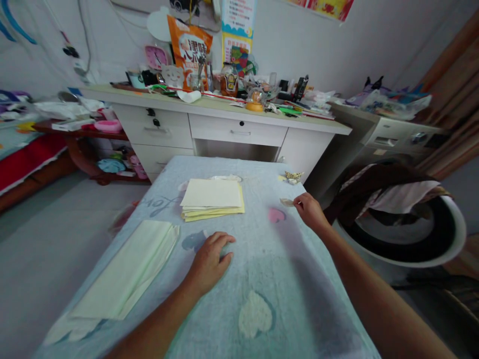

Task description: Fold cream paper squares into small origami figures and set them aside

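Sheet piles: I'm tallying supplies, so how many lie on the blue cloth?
2: a squarish stack beyond the left hand, and a long pile to that hand's left. Whitish material behind the stack is partly hidden, possibly more sheets.

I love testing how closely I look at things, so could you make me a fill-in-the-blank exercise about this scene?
1. A small, thin, pale scrap is pinched in the person's bare ____ hand.
2. Under its cream top, the rectangular paper stack shows ____ sheets.
3. The pale-blue cloth beneath the stack is printed with ____-shaped motifs.
4. Beside the large, orange, printed bag is a pink ____.

Missing words: right; yellow; heart; clock.
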A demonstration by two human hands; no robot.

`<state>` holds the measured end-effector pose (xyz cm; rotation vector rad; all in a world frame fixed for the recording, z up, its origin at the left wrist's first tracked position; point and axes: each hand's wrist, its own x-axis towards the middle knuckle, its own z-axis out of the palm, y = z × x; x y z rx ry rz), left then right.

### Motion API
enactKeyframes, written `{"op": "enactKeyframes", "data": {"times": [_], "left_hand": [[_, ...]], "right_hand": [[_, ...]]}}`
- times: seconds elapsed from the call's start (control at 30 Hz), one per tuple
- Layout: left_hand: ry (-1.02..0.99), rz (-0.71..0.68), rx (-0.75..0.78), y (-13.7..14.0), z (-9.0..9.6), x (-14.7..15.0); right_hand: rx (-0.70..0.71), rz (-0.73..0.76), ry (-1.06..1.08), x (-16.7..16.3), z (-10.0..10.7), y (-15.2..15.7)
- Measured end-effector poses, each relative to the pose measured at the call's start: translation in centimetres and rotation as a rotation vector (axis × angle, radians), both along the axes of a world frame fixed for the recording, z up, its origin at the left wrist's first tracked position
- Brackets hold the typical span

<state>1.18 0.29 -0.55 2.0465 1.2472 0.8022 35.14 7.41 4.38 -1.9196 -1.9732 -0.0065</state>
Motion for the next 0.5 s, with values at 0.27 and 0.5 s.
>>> {"op": "enactKeyframes", "data": {"times": [0.27, 0.5], "left_hand": [[0.042, -0.013, 0.019, -0.1, 0.0, -0.1], [0.086, -0.019, 0.043, -0.1, 0.0, 0.0]], "right_hand": [[-0.016, -0.261, -0.023, 5.9, -3.3, 5.7], [-0.016, -0.319, -0.006, 7.6, -3.4, 8.4]]}}
